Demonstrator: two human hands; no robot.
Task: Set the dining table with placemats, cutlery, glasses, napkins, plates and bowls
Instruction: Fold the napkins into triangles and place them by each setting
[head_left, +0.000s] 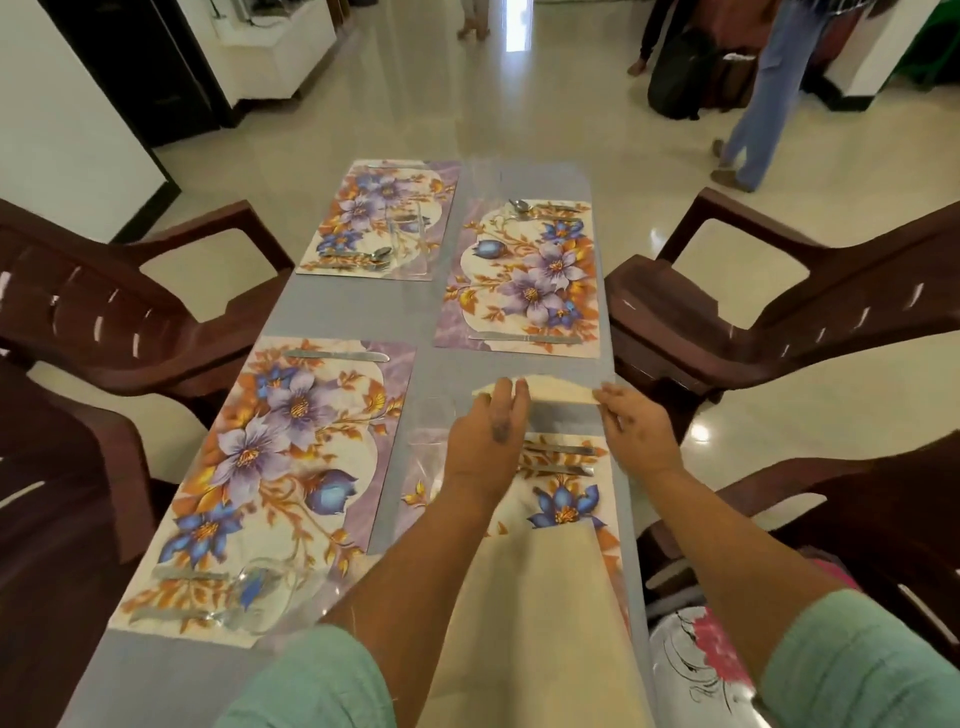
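Four floral placemats lie on the grey table (337, 306). At the far edge of the near right placemat (566, 504), both my hands hold a folded cream napkin (558, 391). My left hand (488, 431) grips its left end and my right hand (636, 426) pinches its right end. Two pieces of cutlery (561, 460) lie on this mat just below the napkin, and a clear glass (431, 415) stands left of my left hand. A larger cream cloth (530, 597) covers the mat's near part under my arms.
The near left placemat (270, 467) carries a knife (337, 356) and a clear glass (260, 592). The far mats hold a spoon (519, 205), a knife (524, 338) and a glass (405, 228). Brown plastic chairs (104, 312) (779, 306) flank the table. A person's legs (753, 104) stand back right.
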